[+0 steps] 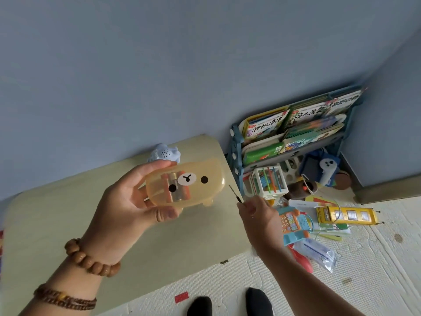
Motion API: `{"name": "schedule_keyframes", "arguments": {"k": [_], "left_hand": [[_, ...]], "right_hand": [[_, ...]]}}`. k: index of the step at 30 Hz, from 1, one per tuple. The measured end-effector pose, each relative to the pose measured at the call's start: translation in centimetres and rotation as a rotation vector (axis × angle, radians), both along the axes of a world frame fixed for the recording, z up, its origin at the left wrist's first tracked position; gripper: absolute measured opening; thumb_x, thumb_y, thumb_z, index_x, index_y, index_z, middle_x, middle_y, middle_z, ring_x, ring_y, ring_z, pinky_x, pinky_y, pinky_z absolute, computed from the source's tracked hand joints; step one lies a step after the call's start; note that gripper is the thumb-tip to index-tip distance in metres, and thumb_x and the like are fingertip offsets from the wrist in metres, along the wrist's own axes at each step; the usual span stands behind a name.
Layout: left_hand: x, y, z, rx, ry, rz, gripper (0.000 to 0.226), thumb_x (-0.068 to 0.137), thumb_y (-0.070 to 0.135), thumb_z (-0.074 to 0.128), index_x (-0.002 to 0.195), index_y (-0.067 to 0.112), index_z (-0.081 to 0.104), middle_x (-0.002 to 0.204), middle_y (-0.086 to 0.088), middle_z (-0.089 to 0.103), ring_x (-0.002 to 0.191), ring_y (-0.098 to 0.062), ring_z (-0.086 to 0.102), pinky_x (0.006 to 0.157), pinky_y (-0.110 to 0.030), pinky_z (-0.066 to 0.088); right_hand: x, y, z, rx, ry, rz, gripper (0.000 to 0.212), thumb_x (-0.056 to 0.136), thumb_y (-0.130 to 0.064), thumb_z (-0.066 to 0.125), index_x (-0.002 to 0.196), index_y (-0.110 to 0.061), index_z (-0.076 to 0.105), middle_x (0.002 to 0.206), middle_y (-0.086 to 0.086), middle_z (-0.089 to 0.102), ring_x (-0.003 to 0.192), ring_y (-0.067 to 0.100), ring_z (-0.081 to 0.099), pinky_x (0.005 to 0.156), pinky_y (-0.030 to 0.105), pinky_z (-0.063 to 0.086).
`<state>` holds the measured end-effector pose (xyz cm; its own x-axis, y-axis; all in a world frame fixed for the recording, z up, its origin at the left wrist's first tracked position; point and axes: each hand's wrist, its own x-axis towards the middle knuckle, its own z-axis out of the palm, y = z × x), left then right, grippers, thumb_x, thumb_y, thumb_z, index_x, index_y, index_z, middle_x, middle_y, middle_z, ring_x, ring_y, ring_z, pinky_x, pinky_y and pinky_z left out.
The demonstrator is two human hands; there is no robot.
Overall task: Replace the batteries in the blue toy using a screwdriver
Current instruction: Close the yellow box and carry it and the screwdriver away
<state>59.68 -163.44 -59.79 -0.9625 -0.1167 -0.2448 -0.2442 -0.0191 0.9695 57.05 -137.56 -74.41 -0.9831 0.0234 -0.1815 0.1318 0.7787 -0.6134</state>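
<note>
Two feet in black socks on the floor mat, just off the near edge of the tabletop. Left wrist: bead bracelet. Left hand raised above the tabletop, fingers and thumb curled round a translucent amber bear-face case; batteries visible inside. Right hand off the right edge, pinching a thin screwdriver; tip points toward the case, not touching. Blue toy sits at the far edge by the wall, partly hidden behind the case. Farther right, on the floor: toy phone; book rack in the corner.
</note>
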Motion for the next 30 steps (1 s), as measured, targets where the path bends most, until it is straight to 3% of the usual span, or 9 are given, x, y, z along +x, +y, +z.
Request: {"name": "schedule_keyframes", "arguments": {"k": [3,7,9,12,16,20,22,30], "left_hand": [[-0.7,0.6,5.4,-0.038,0.012,-0.03,0.081,0.047,0.022,0.098,0.121,0.026,0.067,0.13,0.003,0.068,0.111,-0.021,0.071,0.092,-0.034,0.058],[-2.1,2.6,17.2,-0.08,0.063,-0.143,0.075,0.052,0.001,0.088,0.121,0.023,0.066,0.119,0.006,0.074,0.104,-0.021,0.073,0.079,-0.024,0.06],[-3.2,4.0,24.2,-0.091,0.122,-0.22,0.073,0.054,0.0,0.087,0.12,0.025,0.067,0.117,0.004,0.075,0.102,-0.022,0.074,0.075,-0.022,0.059],[-4.2,6.8,34.1,-0.086,0.221,-0.32,0.07,0.056,0.012,0.096,0.118,0.032,0.068,0.117,0.001,0.075,0.1,-0.021,0.074,0.078,-0.026,0.059],[-4.7,12.4,45.6,-0.064,0.324,-0.482,0.085,0.04,0.047,0.099,0.118,0.036,0.068,0.125,0.003,0.071,0.11,-0.02,0.071,0.086,-0.027,0.058],[-4.1,20.0,52.7,-0.06,0.405,-0.685,0.087,0.04,0.049,0.098,0.12,0.031,0.068,0.127,0.0,0.07,0.113,-0.023,0.07,0.085,-0.026,0.058],[-3.3,24.4,54.8,-0.05,0.438,-0.764,0.086,0.04,0.049,0.098,0.119,0.032,0.068,0.126,-0.001,0.071,0.112,-0.023,0.07,0.087,-0.03,0.058],[-0.1,42.5,58.4,0.029,0.526,-0.954,0.082,0.044,0.051,0.097,0.119,0.033,0.068,0.124,0.001,0.072,0.112,-0.022,0.07,0.093,-0.04,0.057]], "right_hand": [[-1.2,1.5,9.0,-0.132,0.044,-0.058,0.007,0.088,-0.028,0.072,0.09,-0.021,0.069,0.075,-0.011,0.069,0.067,0.001,0.065,0.058,0.007,0.047],[-1.8,4.9,24.9,-0.171,0.24,-0.095,0.009,0.086,-0.019,0.076,0.093,-0.025,0.073,0.075,-0.019,0.068,0.068,0.0,0.065,0.061,0.016,0.055],[-1.5,6.7,33.4,-0.171,0.319,-0.142,0.009,0.085,-0.02,0.076,0.088,-0.028,0.072,0.074,-0.019,0.067,0.072,-0.001,0.065,0.062,0.012,0.054],[0.1,9.8,45.1,-0.172,0.461,-0.245,0.014,0.08,-0.017,0.08,0.078,-0.029,0.073,0.068,-0.019,0.068,0.073,-0.003,0.065,0.061,0.002,0.044],[3.3,15.1,57.3,-0.175,0.62,-0.363,0.022,0.074,-0.016,0.083,0.07,-0.033,0.071,0.076,-0.024,0.07,0.064,0.0,0.066,0.057,0.004,0.043],[8.1,22.2,64.5,-0.181,0.717,-0.523,0.014,0.075,-0.019,0.08,0.072,-0.029,0.071,0.06,-0.012,0.068,0.052,0.007,0.061,0.051,0.02,0.048],[10.7,25.7,66.7,-0.154,0.775,-0.601,0.014,0.075,-0.017,0.079,0.071,-0.028,0.071,0.057,-0.008,0.067,0.05,0.01,0.06,0.05,0.021,0.047],[20.5,40.2,71.2,-0.034,0.838,-0.823,0.01,0.084,-0.018,0.077,0.081,-0.026,0.071,0.051,-0.005,0.07,0.042,0.006,0.067,0.054,0.039,0.061]]}}
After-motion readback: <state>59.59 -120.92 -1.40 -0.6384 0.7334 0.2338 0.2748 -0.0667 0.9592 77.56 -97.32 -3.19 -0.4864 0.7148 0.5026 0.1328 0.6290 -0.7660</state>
